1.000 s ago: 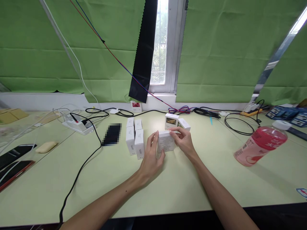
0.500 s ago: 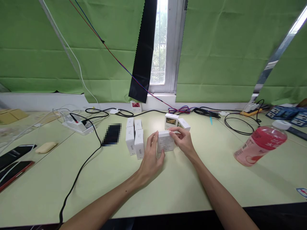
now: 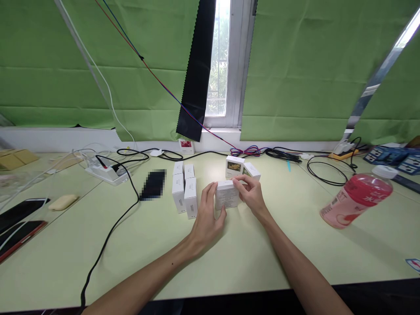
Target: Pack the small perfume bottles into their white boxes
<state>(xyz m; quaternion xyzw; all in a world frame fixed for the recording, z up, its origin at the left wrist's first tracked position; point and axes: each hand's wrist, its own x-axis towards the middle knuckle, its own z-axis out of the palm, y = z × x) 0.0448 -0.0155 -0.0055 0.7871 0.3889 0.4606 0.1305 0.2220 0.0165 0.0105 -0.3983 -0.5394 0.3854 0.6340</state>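
One left hand (image 3: 208, 212): half-curled, gripping printed white carton (image 3: 229, 199) at nine o'clock.
Right hand (image 3: 251, 194): pinching its two-o'clock corner.
Carton: upright, three o'clock from four boxes (image 3: 190, 194).
Apparent step: steadying; next calls for light grip.

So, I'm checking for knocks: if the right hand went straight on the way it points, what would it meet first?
The right hand would most likely meet the white box first; its fingertips appear to touch the upper right corner. Beyond that, depth is unclear.
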